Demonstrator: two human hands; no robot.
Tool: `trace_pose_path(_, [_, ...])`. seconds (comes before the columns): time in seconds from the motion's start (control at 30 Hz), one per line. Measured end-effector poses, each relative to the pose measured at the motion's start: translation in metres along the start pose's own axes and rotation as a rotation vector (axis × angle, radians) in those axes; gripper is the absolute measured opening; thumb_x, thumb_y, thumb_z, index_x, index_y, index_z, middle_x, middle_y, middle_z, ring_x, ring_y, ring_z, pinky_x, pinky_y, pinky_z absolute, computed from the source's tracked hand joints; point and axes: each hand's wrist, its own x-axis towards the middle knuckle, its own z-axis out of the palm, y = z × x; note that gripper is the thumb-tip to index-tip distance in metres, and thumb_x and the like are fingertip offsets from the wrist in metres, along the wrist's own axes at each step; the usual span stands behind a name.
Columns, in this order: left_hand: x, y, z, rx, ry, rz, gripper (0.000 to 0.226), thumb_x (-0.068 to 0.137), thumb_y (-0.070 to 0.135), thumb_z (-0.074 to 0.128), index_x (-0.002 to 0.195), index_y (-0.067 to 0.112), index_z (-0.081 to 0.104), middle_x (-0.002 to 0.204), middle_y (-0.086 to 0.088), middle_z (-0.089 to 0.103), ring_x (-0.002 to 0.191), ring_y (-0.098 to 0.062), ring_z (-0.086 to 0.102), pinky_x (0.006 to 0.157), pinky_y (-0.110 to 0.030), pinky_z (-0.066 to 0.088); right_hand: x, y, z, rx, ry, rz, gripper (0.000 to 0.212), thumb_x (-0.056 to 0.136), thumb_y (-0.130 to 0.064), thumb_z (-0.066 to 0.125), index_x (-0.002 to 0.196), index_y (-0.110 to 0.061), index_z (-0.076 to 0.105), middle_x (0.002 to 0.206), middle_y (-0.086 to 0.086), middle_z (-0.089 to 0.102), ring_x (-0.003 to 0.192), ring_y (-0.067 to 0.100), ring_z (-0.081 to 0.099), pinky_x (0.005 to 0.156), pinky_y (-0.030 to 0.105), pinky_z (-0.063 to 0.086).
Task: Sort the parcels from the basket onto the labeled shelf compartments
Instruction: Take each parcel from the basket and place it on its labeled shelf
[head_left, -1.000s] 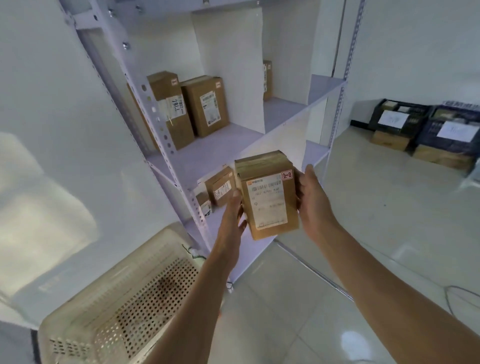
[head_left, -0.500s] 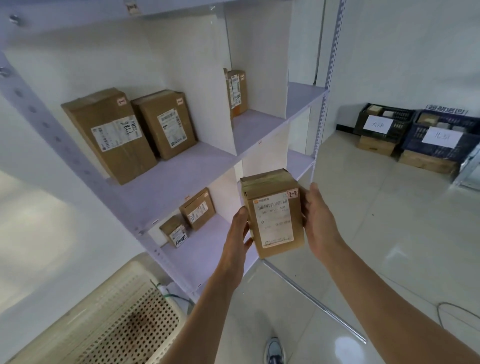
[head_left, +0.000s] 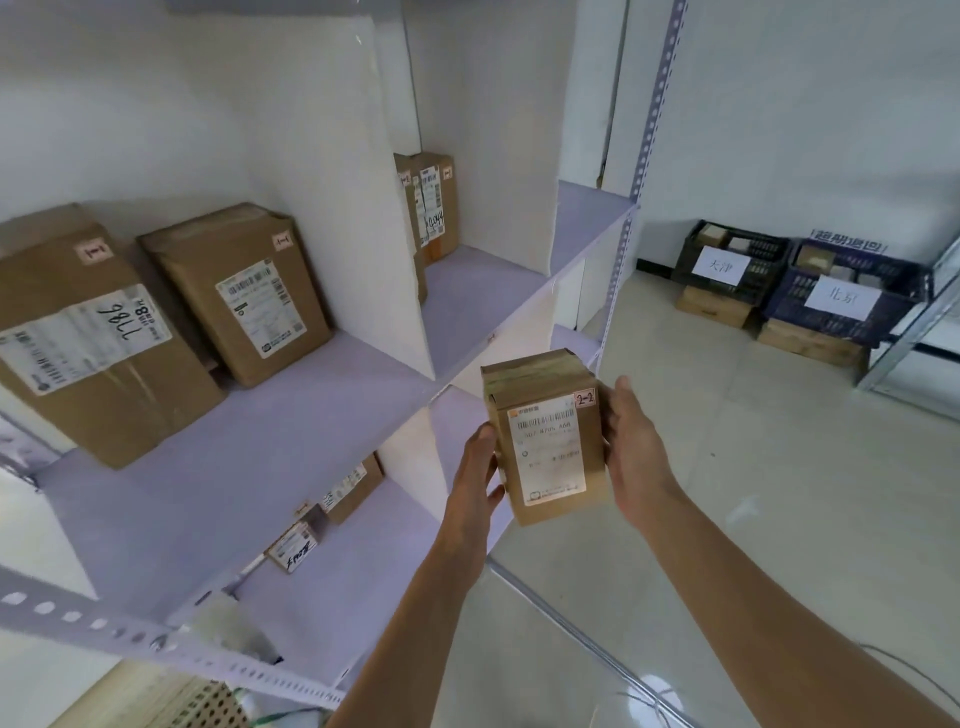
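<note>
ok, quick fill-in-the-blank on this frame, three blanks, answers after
1. The parcel in hand has a corner tag reading ____.
2. The left hand grips its left edge; the right hand grips its ____ edge.
3. The upper shelf holds ____ large boxes in its left compartment.
Missing: 2-2; right; two.

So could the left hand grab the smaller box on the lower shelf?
Probably not yet: the left hand and right hand both hold the parcel. The way to the smaller box looks open.
</note>
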Motion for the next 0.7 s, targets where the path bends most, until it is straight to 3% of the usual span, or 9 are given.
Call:
trace_pose_path(0.37, [0.075, -0.006, 0.009, -0.055, 0.093, -0.021, 0.042, 0.095, 0.072, 0.050, 0.120, 0.042, 0.064, 0.114, 0.019, 0.074, 0.124, -0.011, 0.062, 0.121, -0.053, 0.039, 0.086, -0.004, 0.006, -0.040, -0.052, 0.044, 0.053, 0.111, -0.052, 0.026, 0.115, -0.030, 0.075, 0.108, -0.005, 0.081, 0.096, 0.008, 0.077, 0.088, 0.036, 0.054])
trace_pose_path(0.47, [0.097, -0.008, 0.017, -0.068, 0.149, -0.024, 0.038, 0.093, 0.066, 0.044, 0.113, 0.042, 0.065, 0.100, 0.027, 0.076, 0.118, -0.006, 0.063, 0.121, -0.051, 0.039, 0.117, -0.005, 0.001, -0.036, -0.081, 0.067, 0.051, 0.111, -0.053, 0.030, 0.114, -0.029, 0.075, 0.106, -0.007, 0.081, 0.097, 0.008, 0.076, 0.084, 0.034, 0.053])
trace_pose_path(0.6, [0.125, -0.011, 0.037, -0.095, 0.233, -0.064, 0.031, 0.106, 0.054, 0.038, 0.115, 0.040, 0.064, 0.114, 0.017, 0.072, 0.120, -0.008, 0.061, 0.122, -0.054, 0.037, 0.161, -0.004, -0.012, -0.064, -0.163, 0.095, 0.049, 0.111, -0.050, 0.030, 0.110, -0.030, 0.075, 0.104, -0.009, 0.081, 0.096, 0.004, 0.075, 0.092, 0.034, 0.052])
trace_pose_path(0.7, [0.145, -0.021, 0.060, -0.108, 0.330, -0.060, 0.040, 0.102, 0.064, 0.043, 0.126, 0.039, 0.064, 0.125, 0.014, 0.071, 0.128, -0.011, 0.060, 0.123, -0.056, 0.035, 0.199, 0.001, -0.029, -0.106, -0.222, 0.133, 0.050, 0.112, -0.049, 0.030, 0.113, -0.027, 0.075, 0.108, -0.006, 0.080, 0.098, 0.003, 0.074, 0.090, 0.032, 0.050])
